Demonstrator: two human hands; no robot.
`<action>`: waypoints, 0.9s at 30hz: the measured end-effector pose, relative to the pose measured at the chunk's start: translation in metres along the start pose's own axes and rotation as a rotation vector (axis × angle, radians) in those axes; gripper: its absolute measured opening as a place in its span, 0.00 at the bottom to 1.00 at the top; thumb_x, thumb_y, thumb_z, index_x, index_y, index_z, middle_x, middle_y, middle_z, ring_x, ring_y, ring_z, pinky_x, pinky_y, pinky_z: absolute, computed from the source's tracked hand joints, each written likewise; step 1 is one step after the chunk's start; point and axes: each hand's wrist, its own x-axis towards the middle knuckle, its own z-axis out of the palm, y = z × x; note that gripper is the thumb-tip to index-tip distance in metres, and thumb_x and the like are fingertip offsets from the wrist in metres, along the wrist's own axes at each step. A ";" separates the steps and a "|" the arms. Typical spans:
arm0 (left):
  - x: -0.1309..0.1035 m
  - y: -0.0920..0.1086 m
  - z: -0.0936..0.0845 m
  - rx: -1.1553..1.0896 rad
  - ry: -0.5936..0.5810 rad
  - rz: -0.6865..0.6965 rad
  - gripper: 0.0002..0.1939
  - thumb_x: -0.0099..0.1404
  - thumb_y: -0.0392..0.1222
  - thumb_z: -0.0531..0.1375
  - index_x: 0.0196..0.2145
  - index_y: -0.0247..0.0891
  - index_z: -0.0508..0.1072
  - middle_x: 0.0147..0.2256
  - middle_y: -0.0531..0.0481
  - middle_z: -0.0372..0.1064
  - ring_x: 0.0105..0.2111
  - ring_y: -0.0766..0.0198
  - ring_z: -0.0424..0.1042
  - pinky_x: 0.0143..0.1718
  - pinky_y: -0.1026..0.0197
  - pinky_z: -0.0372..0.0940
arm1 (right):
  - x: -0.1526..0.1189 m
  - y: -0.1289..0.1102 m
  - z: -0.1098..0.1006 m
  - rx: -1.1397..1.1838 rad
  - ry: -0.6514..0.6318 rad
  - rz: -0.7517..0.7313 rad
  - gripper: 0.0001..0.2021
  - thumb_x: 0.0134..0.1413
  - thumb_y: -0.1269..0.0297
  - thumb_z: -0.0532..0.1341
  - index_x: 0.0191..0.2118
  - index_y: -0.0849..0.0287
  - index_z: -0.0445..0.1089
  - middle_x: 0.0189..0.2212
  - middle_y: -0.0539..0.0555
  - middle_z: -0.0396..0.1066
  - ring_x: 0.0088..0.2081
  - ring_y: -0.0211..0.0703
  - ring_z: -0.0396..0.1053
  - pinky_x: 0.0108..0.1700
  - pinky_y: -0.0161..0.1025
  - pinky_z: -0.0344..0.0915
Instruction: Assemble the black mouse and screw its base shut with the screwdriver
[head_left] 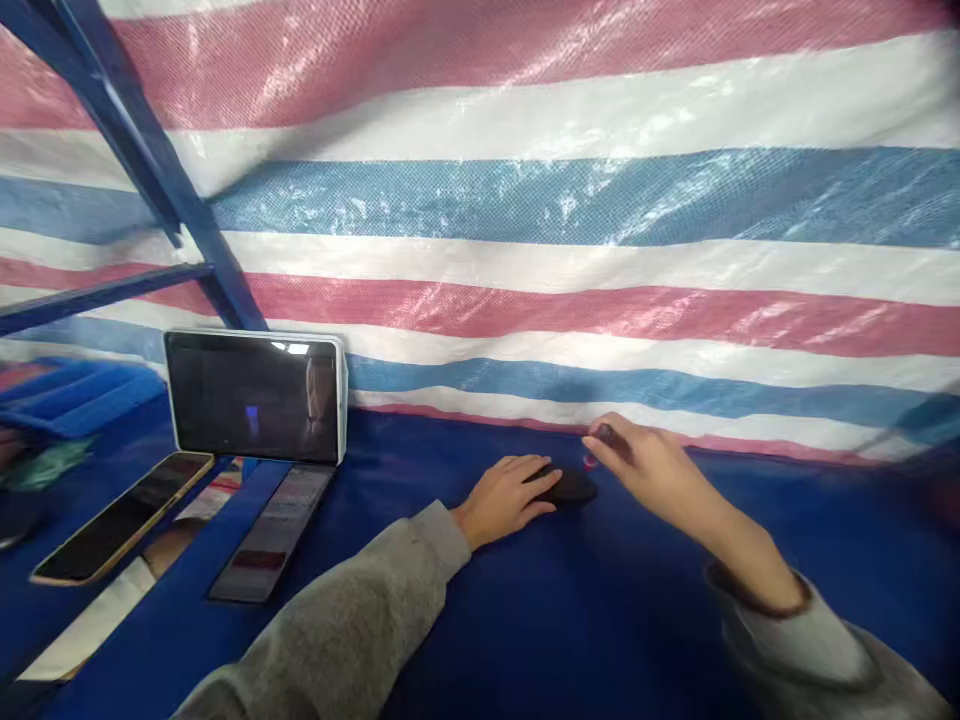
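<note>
- Clock centred on the dark piece point(574, 486), 12 straight ahead of me. It lies flat on the blue table point(630, 610); too smooth and blurred to say what it is.
- My left hand point(508, 498) sits at 9, fingers open and spread, tips over the piece's near-left part. Looks like it's there to steady it; no wrap, no real grip.
- My right hand point(652, 465) is at 2, fingers closed on a small dark-handled tool point(604, 434). Type unclear. Pinched rather than fisted, probably for fine control.
- Tool's reddish low end is at 1, at the piece's far edge. Can't tell if it touches.
- Tablet point(253, 395) stands upright between 9 and 10, screen my way, presumably so I can glance at it.
- Phone point(124, 520) lies flat at 9, well apart, likely parked out of elbow range. Grey strip point(274, 530) lies between it and my left sleeve point(360, 610).
- Blue tray point(90, 395) sits past the tablet; contents blurred.
- Striped sheet point(570, 270) hangs across 12, probably a screen.
</note>
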 end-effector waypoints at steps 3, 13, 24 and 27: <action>0.000 0.001 0.000 -0.012 0.010 0.002 0.24 0.71 0.52 0.53 0.61 0.42 0.62 0.59 0.43 0.62 0.59 0.55 0.62 0.58 0.52 0.61 | -0.001 0.000 -0.001 -0.012 0.018 0.000 0.10 0.63 0.55 0.52 0.36 0.53 0.65 0.29 0.48 0.76 0.31 0.43 0.73 0.33 0.36 0.61; 0.000 0.002 -0.002 -0.028 0.026 0.012 0.23 0.72 0.51 0.53 0.60 0.41 0.63 0.58 0.42 0.63 0.58 0.55 0.63 0.57 0.52 0.61 | -0.003 -0.002 -0.004 -0.025 0.012 0.006 0.11 0.64 0.55 0.51 0.36 0.53 0.65 0.28 0.49 0.76 0.30 0.44 0.72 0.32 0.37 0.61; 0.000 0.000 0.000 -0.033 0.052 -0.040 0.23 0.70 0.50 0.56 0.60 0.42 0.63 0.58 0.43 0.62 0.57 0.54 0.64 0.57 0.50 0.61 | -0.003 0.001 -0.005 -0.066 0.067 0.022 0.10 0.62 0.56 0.52 0.37 0.54 0.66 0.29 0.49 0.77 0.30 0.45 0.73 0.32 0.37 0.62; 0.000 0.000 -0.001 -0.042 0.056 -0.034 0.23 0.70 0.50 0.56 0.60 0.43 0.63 0.58 0.43 0.63 0.57 0.54 0.64 0.57 0.49 0.61 | -0.003 0.001 -0.004 -0.071 0.057 0.015 0.10 0.63 0.56 0.52 0.37 0.54 0.66 0.28 0.50 0.77 0.30 0.45 0.74 0.32 0.37 0.62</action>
